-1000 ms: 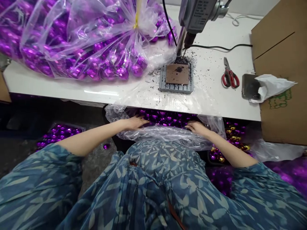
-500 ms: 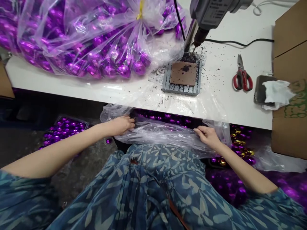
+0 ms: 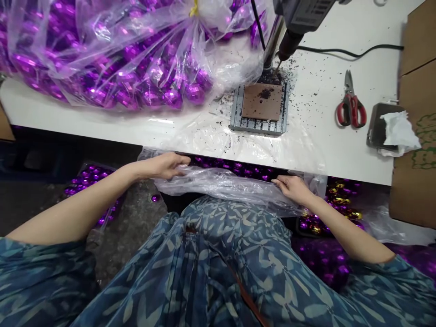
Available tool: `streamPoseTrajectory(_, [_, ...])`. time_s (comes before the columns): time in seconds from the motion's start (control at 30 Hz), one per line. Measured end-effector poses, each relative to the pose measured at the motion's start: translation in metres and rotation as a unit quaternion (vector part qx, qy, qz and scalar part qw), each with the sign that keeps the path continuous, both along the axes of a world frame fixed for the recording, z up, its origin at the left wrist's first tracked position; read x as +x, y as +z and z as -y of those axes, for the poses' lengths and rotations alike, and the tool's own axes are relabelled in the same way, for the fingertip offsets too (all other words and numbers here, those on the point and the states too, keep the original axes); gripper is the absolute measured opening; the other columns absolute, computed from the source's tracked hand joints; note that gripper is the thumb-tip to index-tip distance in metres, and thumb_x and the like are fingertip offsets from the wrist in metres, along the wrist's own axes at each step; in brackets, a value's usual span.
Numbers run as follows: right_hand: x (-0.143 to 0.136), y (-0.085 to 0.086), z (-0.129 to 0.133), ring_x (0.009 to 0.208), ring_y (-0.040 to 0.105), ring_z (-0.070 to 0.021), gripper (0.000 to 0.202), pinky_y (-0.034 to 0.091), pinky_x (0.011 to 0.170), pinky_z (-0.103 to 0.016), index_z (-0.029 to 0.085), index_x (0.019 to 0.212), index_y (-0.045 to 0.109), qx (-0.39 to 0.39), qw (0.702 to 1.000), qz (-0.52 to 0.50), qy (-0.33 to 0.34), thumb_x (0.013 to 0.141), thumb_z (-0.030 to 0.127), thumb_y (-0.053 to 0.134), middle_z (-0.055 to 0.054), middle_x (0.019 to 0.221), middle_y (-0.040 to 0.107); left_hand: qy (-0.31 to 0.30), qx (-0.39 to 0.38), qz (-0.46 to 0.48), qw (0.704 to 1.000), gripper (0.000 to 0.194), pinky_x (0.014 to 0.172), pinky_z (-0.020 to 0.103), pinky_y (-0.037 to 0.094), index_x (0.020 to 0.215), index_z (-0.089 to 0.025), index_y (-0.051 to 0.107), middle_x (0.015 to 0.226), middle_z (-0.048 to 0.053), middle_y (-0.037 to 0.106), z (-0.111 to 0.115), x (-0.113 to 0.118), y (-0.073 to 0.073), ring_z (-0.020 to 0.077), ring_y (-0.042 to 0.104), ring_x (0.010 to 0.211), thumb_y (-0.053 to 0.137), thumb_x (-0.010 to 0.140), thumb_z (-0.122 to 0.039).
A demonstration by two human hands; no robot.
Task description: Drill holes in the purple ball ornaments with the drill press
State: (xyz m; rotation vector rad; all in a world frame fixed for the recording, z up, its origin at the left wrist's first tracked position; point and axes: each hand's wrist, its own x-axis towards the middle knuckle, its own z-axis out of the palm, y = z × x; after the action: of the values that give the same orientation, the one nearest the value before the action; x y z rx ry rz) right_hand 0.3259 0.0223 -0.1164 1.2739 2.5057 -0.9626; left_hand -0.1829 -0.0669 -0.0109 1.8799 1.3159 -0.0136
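L grip [image 3: 166, 165], R grip [image 3: 293, 187] on plastic [image 3: 221, 182]; purple balls [image 3: 240, 169] pt. hid

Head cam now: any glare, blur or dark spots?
Head view throughout: glints on the tied bag of purple balls and the clear plastic; pale glare streak on the white tabletop; deep shade beneath it at left; machine label too soft to read.

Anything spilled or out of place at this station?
Yes. Dark debris is strewn over the brown plate, grey base and white tabletop around the drill, uncontained. Also, one purple ball lies alone below the table, apart from the others.
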Motion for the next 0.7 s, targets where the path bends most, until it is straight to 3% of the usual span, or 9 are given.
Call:
streamPoseTrajectory(0.1, [-0.003,0.004,0.011,0.111,0.067,-0.0126,0.049,0.064,0.1,-0.034,0.013,0.125,0.065,0.021,1.0,-0.006,0.015,0.1,0.054,0.061,-0.008,0.12,0.069,0.017,-0.045,-0.014,0.999,0.036,0.082,0.028,0.053,0.127,-0.017,0.066,0.111,0.009,0.079,-0.002,-0.008,0.015,0.0224,0.072,0.095,0.061,0.097,-0.037])
streamPoseTrajectory(0.17, [-0.002,0.006,0.02,0.11,0.067,-0.012,0.048,0.063,0.101,-0.033,0.014,0.125,0.065,0.036,0.999,-0.012,0.029,0.1,0.054,0.061,-0.009,0.12,0.069,-0.015,-0.057,-0.014,0.998,0.032,0.09,0.03,0.053,0.124,-0.019,0.071,0.116,0.009,0.08,-0.003,-0.011,0.024,0.0235,0.074,0.103,0.059,0.097,-0.031])
streamPoseTrajectory(0.23, [-0.001,0.007,0.026,0.11,0.066,-0.0115,0.047,0.063,0.1,-0.033,0.014,0.124,0.066,0.051,0.998,-0.016,0.039,0.1,0.054,0.06,-0.009,0.12,0.069,-0.049,-0.058,0.001,0.997,0.027,0.091,0.029,0.053,0.108,-0.021,0.077,0.107,0.007,0.081,-0.004,-0.012,0.028,0.0218,0.074,0.099,0.053,0.096,-0.021])
streamPoseTrajectory(0.37, [0.003,0.002,0.021,0.109,0.067,-0.0117,0.047,0.064,0.099,-0.033,0.013,0.125,0.065,0.09,0.995,-0.011,0.04,0.1,0.054,0.061,-0.008,0.119,0.069,-0.083,-0.036,-0.039,0.995,0.033,0.095,0.031,0.054,0.098,-0.02,0.077,0.1,0.006,0.078,0.004,0.003,0.021,0.023,0.074,0.099,0.051,0.085,-0.004])
streamPoseTrajectory(0.5, [0.009,-0.001,0.012,0.109,0.067,-0.0117,0.048,0.064,0.098,-0.033,0.013,0.126,0.065,0.142,0.989,-0.015,0.041,0.1,0.053,0.062,-0.008,0.119,0.069,-0.13,-0.035,-0.118,0.984,0.031,0.122,0.046,0.046,0.095,-0.02,0.075,0.1,0.006,0.075,0.018,0.026,0.008,0.0258,0.074,0.103,0.057,0.081,0.001])
streamPoseTrajectory(0.7, [0.021,0.003,0.007,0.105,0.066,-0.0103,0.046,0.064,0.095,-0.03,0.013,0.124,0.065,0.213,0.974,-0.03,0.064,0.1,0.053,0.061,-0.008,0.116,0.069,-0.1,0.0,-0.135,0.986,0.029,0.129,0.058,0.039,0.094,-0.021,0.073,0.105,0.006,0.071,0.03,0.032,0.009,0.0244,0.072,0.101,0.053,0.087,-0.001])
